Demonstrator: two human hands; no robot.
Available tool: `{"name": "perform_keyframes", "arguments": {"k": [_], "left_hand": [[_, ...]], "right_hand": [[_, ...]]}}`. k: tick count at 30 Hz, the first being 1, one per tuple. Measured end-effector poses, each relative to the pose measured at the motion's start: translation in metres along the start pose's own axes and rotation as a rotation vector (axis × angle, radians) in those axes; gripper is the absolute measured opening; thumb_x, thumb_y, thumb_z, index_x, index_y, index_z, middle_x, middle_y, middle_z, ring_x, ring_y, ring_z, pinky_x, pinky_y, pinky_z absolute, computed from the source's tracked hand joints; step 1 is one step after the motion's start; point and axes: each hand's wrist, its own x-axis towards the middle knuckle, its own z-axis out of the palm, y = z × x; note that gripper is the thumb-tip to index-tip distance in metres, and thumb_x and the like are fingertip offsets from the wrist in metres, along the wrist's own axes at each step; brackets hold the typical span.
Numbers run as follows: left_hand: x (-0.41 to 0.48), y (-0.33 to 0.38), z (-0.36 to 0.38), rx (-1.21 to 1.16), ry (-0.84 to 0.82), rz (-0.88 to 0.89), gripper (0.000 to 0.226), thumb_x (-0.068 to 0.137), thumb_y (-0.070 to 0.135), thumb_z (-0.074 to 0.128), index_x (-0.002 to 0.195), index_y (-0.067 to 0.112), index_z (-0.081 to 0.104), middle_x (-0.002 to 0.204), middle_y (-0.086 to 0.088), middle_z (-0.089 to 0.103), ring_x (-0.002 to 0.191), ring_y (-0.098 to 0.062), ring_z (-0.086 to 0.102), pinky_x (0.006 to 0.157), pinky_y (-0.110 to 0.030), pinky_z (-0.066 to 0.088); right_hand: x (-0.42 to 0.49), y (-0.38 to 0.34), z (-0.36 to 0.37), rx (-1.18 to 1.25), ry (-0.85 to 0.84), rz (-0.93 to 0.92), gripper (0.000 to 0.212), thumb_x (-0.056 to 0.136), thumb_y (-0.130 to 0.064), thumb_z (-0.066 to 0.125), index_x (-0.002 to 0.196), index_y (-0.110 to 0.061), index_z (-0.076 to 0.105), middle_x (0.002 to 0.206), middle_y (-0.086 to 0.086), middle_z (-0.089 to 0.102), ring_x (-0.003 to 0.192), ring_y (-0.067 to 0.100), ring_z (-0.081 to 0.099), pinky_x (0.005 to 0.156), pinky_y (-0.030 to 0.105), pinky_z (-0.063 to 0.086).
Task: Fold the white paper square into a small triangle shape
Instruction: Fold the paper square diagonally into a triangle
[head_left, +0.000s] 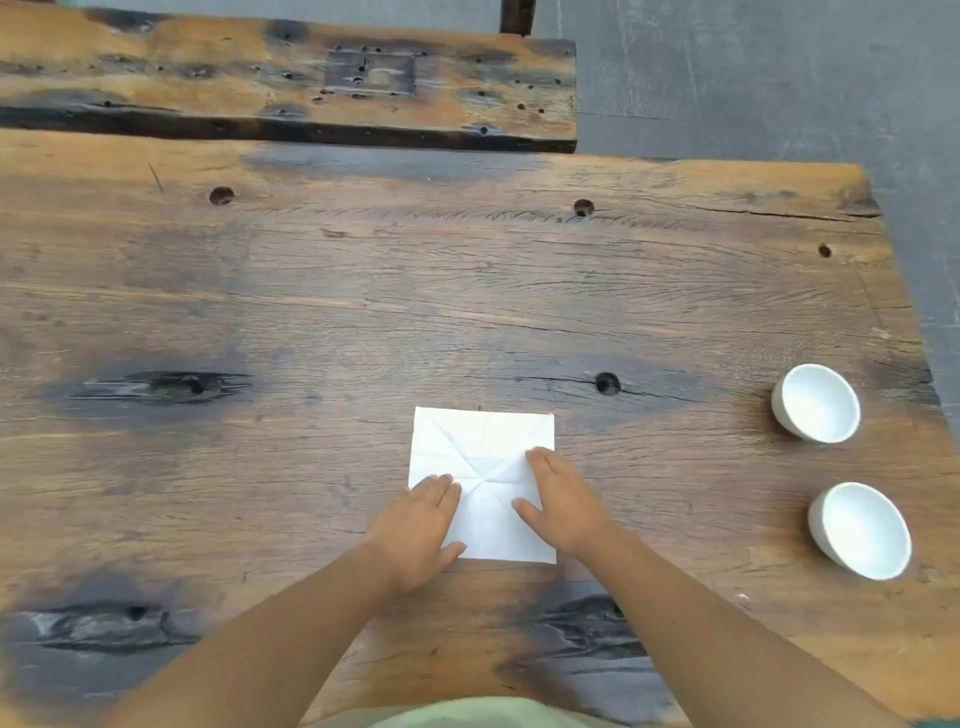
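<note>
The white paper square (480, 441) lies flat and unfolded on the wooden table (363, 312), near its front edge. Crease lines cross at the paper's middle. My left hand (418, 530) rests palm down on the lower left part of the sheet, fingers together and pointing forward. My right hand (563, 499) presses flat on the right side, its thumb spread toward the centre. Both hands cover the paper's side edges; neither grips it.
Two white bowls stand at the table's right edge, the farther bowl (815, 402) and the nearer bowl (860, 530). A wooden bench (291, 78) lies beyond the far edge. Grey floor (779, 78) shows at the upper right. The tabletop has several dark holes.
</note>
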Motion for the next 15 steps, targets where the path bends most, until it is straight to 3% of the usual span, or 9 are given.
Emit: {"name": "perform_keyframes", "arguments": {"k": [8, 15], "left_hand": [[0.023, 0.006, 0.012, 0.076, 0.052, 0.017, 0.074, 0.096, 0.052, 0.042, 0.154, 0.018, 0.012, 0.164, -0.014, 0.000, 0.150, -0.031, -0.004, 0.120, -0.055, 0.010], [0.027, 0.001, 0.027, 0.075, 0.096, 0.051, 0.071, 0.098, 0.049, 0.040, 0.156, 0.027, 0.005, 0.164, -0.005, -0.018, 0.149, -0.033, -0.017, 0.119, -0.061, 0.003]], "right_hand": [[0.031, 0.010, -0.024, 0.040, 0.058, 0.069, 0.069, 0.093, -0.038, 0.057, 0.150, -0.012, 0.027, 0.155, 0.007, 0.027, 0.143, 0.025, 0.025, 0.113, 0.040, 0.032], [0.061, 0.018, -0.041, 0.072, 0.154, 0.130, 0.050, 0.091, -0.026, 0.062, 0.136, -0.015, 0.044, 0.135, 0.009, 0.041, 0.128, 0.029, 0.040, 0.101, 0.041, 0.043]]}}
